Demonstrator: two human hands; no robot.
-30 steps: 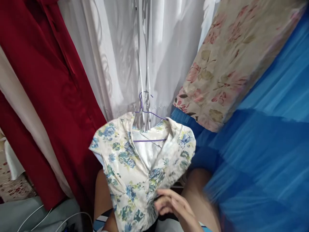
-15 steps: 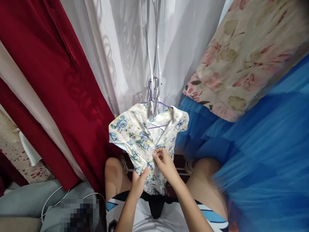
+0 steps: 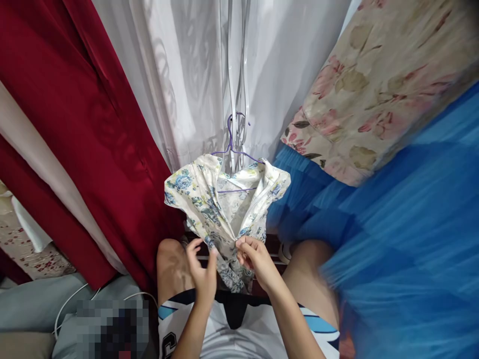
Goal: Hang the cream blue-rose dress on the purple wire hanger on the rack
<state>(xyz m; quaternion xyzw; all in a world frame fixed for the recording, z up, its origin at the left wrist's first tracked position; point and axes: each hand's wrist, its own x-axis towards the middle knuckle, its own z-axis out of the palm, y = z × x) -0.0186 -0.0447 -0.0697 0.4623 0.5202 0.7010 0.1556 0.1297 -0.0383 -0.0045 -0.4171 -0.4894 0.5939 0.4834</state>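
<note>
A white blouse (image 3: 202, 192) with blue and yellow flowers hangs in front of me on a purple wire hanger (image 3: 230, 142). The hanger's hook is caught on a white metal rack (image 3: 232, 94). My right hand (image 3: 254, 254) pinches the blouse's front edge at the bottom of the open neckline, pulling it toward me. My left hand (image 3: 202, 271) is just off the blouse's lower left side, thumb and fingers apart, with nothing in it. The lower part of the blouse hangs crumpled between my hands.
Dark red cloth (image 3: 97, 114) hangs at the left, white curtains (image 3: 190, 75) behind. On the right are a beige floral cloth (image 3: 359, 94) and blue tulle (image 3: 404, 239). A grey cushion (image 3: 33, 309) with a white cable lies lower left. My knees flank the blouse.
My left hand has let go of the blouse's side and moved left, its fingers spreading. My right hand keeps its pinch; the blouse's neckline is now pulled wider and tauter.
</note>
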